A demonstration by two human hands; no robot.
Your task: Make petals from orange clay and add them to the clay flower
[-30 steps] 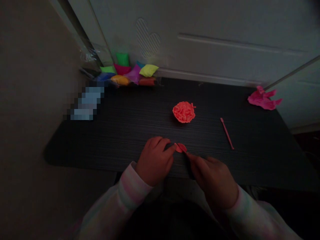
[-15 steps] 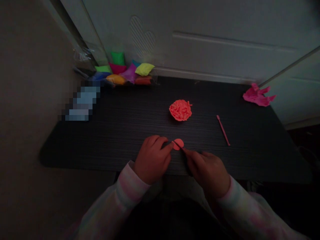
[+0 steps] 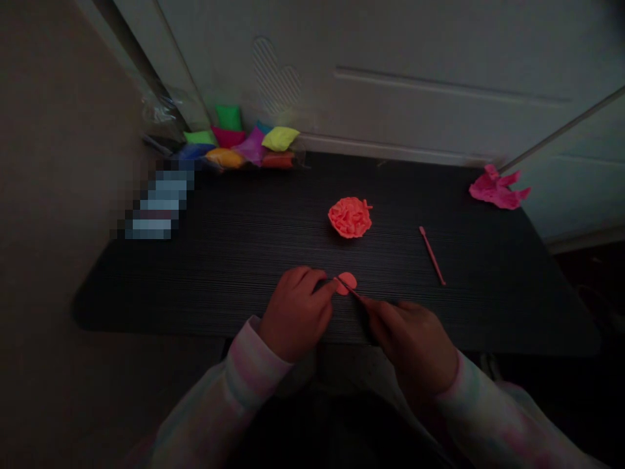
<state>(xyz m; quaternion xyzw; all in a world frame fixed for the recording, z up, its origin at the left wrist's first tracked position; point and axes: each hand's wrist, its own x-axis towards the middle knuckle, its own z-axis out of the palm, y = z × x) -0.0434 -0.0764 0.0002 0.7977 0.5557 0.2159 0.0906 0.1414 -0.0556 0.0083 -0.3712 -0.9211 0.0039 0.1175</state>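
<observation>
A pixelated patch (image 3: 159, 203) masks an object at the left end of the surface (image 3: 478, 312); the right hand (image 3: 413, 348) hides one end of a thin tool (image 3: 349, 289); sleeves (image 3: 219, 407) run off the near edge; overlapping far packets (image 3: 239, 146) partly hide one another.

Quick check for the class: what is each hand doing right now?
Left hand: curled, fingertips at the edge of the coral clay disc, not clearly gripping it.
Right hand: closed, holding a thin pink modelling tool across the disc.
</observation>
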